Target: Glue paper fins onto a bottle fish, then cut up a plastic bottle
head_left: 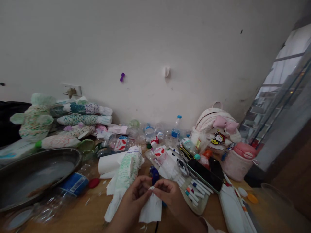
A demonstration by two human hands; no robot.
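Observation:
Between the fingertips of my left hand [139, 191] and my right hand [168, 191] is a piece of white tissue paper [151, 208], pinched at its top edge and hanging down. Both hands are closed, thumbs and forefingers meeting close together. Just left of my left hand lies a paper fish [128, 168] with green and purple scale marks, its white tail reaching toward the table's front edge. Behind my fingertips is a dark blue tool [154, 173] with a small red light; its kind is unclear. A dark cord runs below the tissue.
A paper towel roll [110, 163] lies behind the fish. On the left are a large metal tray [77, 158], a plastic bottle [74, 184] and stacked paper fish [85, 119]. Rightward are marker pens [194, 191], scissors [182, 167], a phone [205, 174], a pink-lidded jug [239, 163] and a backpack [206, 124].

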